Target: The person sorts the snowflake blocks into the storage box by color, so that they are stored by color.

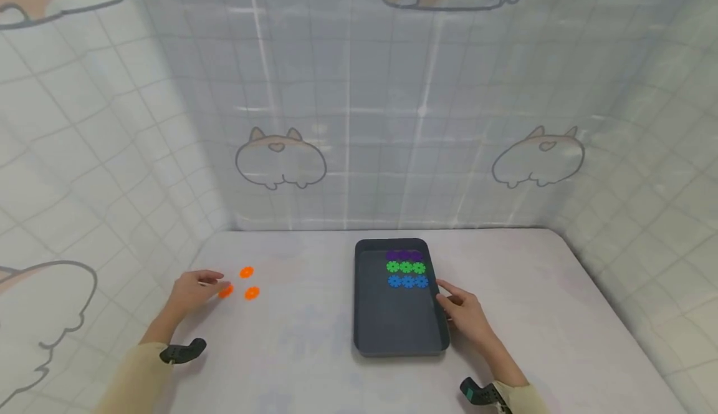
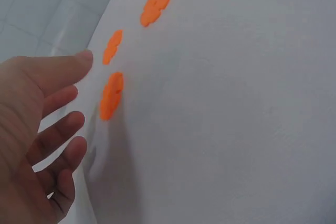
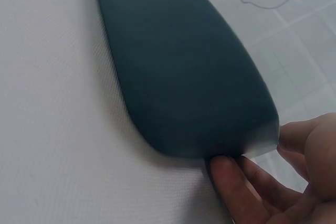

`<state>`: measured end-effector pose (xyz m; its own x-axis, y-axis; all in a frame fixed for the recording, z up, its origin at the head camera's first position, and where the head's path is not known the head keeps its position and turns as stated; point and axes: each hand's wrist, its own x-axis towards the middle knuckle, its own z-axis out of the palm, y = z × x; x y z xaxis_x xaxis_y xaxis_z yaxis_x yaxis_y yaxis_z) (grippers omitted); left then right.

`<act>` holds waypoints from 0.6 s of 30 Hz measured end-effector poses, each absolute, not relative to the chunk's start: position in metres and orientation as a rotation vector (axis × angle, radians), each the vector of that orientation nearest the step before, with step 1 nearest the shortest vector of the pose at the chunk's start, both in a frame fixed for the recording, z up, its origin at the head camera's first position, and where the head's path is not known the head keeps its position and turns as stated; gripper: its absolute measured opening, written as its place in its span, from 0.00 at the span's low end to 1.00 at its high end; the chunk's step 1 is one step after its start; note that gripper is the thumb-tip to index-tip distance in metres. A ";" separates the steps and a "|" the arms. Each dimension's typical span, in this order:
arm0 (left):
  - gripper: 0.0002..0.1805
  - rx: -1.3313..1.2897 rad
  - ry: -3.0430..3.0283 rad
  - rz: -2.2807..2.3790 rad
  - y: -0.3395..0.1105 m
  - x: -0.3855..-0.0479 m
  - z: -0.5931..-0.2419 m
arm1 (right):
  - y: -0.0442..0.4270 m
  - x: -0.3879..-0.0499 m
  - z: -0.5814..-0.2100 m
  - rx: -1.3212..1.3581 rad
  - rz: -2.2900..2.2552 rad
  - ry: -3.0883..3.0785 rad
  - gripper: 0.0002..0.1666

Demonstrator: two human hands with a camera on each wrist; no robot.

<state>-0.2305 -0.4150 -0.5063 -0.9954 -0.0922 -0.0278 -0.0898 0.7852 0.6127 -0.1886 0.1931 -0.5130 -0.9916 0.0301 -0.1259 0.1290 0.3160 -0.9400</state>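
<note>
Three orange notched plastic discs lie on the table at the left. My left hand [image 1: 196, 290] hovers by the nearest orange disc [image 2: 111, 96], its thumb apart from the loosely bent fingers, with nothing pinched between them. Beyond are a second orange disc [image 1: 247, 272] and a third orange disc [image 1: 252, 293]. My right hand [image 1: 467, 317] grips the right edge of a dark grey tray [image 1: 401, 330], thumb and fingers around its rim [image 3: 226, 150]. Inside the tray are rows of purple discs [image 1: 404, 255], green discs [image 1: 406, 267] and blue discs [image 1: 408, 282], three per row.
A pale cloth covers the table [image 1: 303, 333]. Grid-patterned curtains with cartoon animals stand behind [image 1: 364, 171] and on both sides. Each wrist wears a dark band, the left band [image 1: 182, 351] and the right band [image 1: 483, 393].
</note>
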 end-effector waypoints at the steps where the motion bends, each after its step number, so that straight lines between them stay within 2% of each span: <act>1: 0.33 0.164 -2.973 -1.016 -0.414 -0.230 -0.507 | 0.193 -0.189 -0.513 0.151 -1.783 2.477 0.26; 18: 0.27 0.272 -2.975 -0.933 -0.403 -0.227 -0.514 | 0.191 -0.189 -0.512 0.170 -1.783 2.493 0.25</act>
